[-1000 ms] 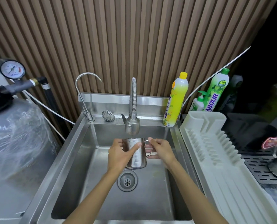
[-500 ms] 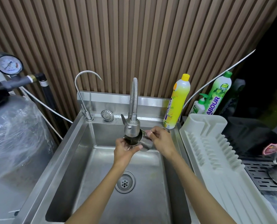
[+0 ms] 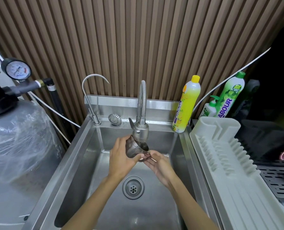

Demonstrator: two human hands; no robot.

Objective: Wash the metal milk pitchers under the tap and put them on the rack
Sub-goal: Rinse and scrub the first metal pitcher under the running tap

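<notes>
At the far left a pressure gauge [image 3: 18, 70] is sitting above a plastic-wrapped tank [image 3: 18, 138], and beside them a thin gooseneck tap [image 3: 91, 80] is rising from the back corner of the stainless sink [image 3: 68, 163]. Over the basin the left hand [image 3: 121, 156] is wrapping its fingers round the body of the metal milk pitcher [image 3: 134, 149], which is tilting with its mouth up against the flexible tap [image 3: 142, 127], while the right hand [image 3: 157, 161] is pinching the pitcher's handle from below, palm up. Further right a yellow dish-soap bottle [image 3: 186, 105] is standing on the sink's corner, with the white dish rack [image 3: 229, 163] lying on the worktop just beside the sink.
</notes>
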